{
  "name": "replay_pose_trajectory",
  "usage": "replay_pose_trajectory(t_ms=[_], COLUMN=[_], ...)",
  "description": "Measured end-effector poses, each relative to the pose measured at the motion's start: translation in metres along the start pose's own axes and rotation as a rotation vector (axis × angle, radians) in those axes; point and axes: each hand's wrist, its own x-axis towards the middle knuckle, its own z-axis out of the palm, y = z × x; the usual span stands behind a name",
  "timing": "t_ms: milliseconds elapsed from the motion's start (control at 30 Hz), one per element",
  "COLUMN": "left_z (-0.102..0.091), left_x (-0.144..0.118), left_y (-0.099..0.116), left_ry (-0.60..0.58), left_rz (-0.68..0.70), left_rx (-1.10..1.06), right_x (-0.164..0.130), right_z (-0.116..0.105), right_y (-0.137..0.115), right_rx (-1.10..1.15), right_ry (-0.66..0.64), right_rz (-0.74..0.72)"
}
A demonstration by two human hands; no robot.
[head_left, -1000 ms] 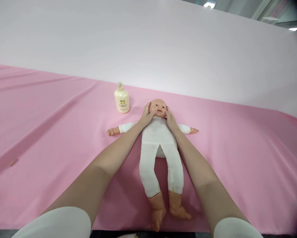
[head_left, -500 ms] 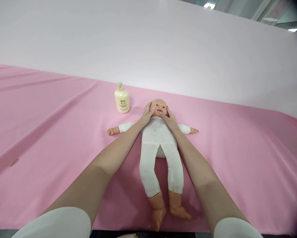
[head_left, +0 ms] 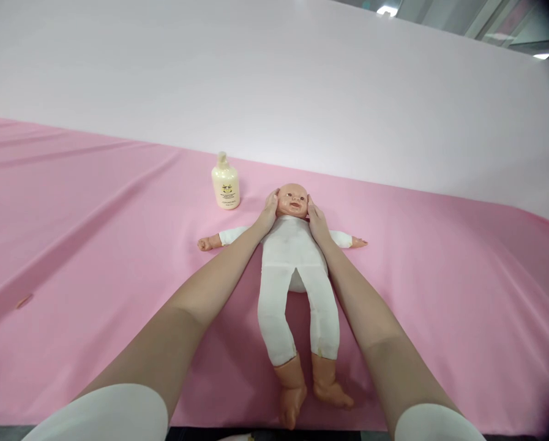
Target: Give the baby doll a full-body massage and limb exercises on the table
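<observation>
While the left hand (head_left: 268,212) and right hand (head_left: 315,220) lay flat and open against either side of its head, the doll (head_left: 294,269), bald, in a white suit, lay face-up with arms spread on a pink sheet (head_left: 95,233), cream bottle (head_left: 225,184) nearby, pale wall (head_left: 256,79) behind.

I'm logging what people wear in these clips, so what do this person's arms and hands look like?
Both forearms are bare from the elbow down. White sleeves end near the elbows, one on each arm. The left hand and right hand are bare: no gloves, and no rings, watch or bracelets show. Nails are too small to judge.
</observation>
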Motion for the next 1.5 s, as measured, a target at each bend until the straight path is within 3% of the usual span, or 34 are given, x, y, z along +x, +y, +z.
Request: replay_pose_trajectory(t_ms=[267, 1133, 1500], left_z=[-0.005, -0.005, -0.005], left_x=[-0.004, -0.002, -0.011], left_y=[0.001, 0.001, 0.016], left_ry=[-0.027, -0.058, -0.123], left_rz=[0.103, 0.023, -0.1], left_rx=[0.234, 0.251, -0.064], right_x=[-0.002, 0.001, 0.001], right_z=[0.003, -0.002, 0.0], right_y=[-0.004, -0.002, -0.001], right_rx=[0.072, 0.096, 0.222], right_ry=[-0.112, -0.116, -0.082], right_rz=[0.08, 0.082, 0.112])
